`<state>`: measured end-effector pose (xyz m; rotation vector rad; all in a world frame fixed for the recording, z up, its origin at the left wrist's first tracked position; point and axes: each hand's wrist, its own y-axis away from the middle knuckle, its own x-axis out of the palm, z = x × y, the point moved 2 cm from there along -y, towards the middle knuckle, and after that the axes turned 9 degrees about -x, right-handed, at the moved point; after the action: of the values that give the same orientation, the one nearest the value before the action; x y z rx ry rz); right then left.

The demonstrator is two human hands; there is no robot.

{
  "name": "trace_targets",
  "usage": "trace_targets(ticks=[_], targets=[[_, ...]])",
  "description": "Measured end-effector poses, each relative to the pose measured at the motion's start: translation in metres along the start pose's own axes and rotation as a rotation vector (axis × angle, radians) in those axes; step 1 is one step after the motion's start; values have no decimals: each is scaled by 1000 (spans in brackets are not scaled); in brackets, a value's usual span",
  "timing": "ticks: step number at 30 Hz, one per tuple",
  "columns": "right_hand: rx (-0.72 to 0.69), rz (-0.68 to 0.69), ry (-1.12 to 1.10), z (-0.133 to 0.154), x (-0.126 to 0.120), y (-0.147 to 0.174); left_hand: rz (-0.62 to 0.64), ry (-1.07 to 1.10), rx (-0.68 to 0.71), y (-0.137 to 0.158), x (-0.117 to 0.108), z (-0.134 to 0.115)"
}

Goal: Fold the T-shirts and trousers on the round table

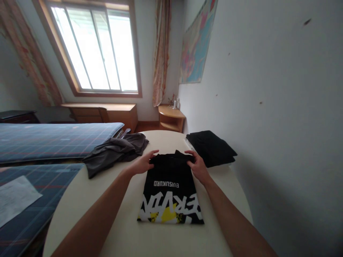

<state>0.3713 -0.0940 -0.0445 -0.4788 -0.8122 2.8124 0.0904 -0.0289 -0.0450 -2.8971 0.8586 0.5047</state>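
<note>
A black T-shirt (171, 175) with white lettering and a yellow print lies folded into a narrow panel on the pale round table (123, 228). Its collar end points away from me. My left hand (144, 162) pinches the far left corner, thumb and fingers closed on the cloth. At the far right corner my right hand (197, 166) grips the same shirt, its fingers curled over the edge. The printed end lies flat on the table, nearer to me.
Dark grey clothing (118, 150) lies crumpled at the table's left edge. A stack of folded black clothes (210, 146) sits at the right, by the white wall (289, 142). Blue plaid mattresses (53, 141) and a paper sheet (17, 196) are at left. A wooden desk (120, 114) stands under the window.
</note>
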Motion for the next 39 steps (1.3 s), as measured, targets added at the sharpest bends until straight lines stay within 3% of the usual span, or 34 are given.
trace_targets(ticks=[8, 12, 15, 19, 21, 23, 26, 28, 30, 33, 39], targets=[[-73, 40, -40, 37, -21, 3, -97, 189, -53, 11, -2, -33], [-42, 338, -179, 64, -34, 12, -10, 236, -102, 41, -3, -51], [-30, 644, -295, 81, -39, 21, 171, 233, -123, 66, 0, -52], [156, 996, -362, 91, -36, 31, 390, 122, -131, 92, 6, -40], [271, 1080, -354, 91, -32, 34, 466, 64, -157, 100, 8, -34], [310, 1064, -272, 87, -28, 33, 517, 33, -199, 103, 9, -29], [185, 840, 20, 74, -23, 26, 391, 17, -215, 98, 7, -23], [70, 672, 237, 62, -22, 22, 165, -51, -149, 91, 5, -17], [12, 595, 372, 51, -21, 20, -55, -199, -55, 85, 6, -11], [38, 633, 419, 36, -21, 21, -182, -430, 30, 79, 12, -4], [120, 750, 419, 29, -20, 23, -195, -537, 2, 78, 18, 0]])
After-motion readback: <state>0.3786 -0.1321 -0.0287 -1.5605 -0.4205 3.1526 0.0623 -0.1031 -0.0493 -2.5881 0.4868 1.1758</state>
